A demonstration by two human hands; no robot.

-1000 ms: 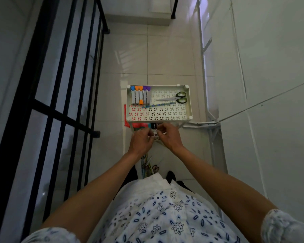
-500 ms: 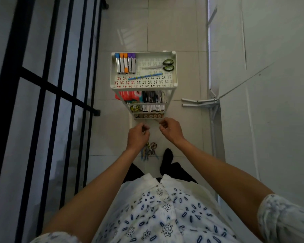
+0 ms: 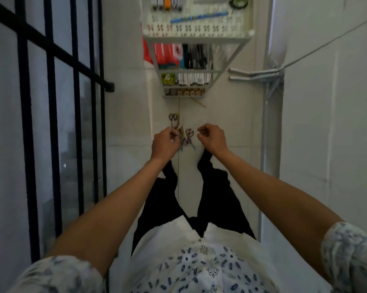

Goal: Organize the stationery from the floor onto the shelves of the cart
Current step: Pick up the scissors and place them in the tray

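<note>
Person stands over the floor pile [image 3: 183, 134]: small scissors and pencils on the tile, just short of the cart [image 3: 196, 39]. Left hand [image 3: 164, 142] has fingers curled at the pile's left edge, seems to pinch something thin there; blurred, can't tell what or whether it's lifted. Right hand [image 3: 212, 137] is a loose fist beside the pile, nothing visible in it. Cart's top tray holds markers, a blue pencil [image 3: 199, 17], green scissors; lower shelves are packed with pens and markers.
</note>
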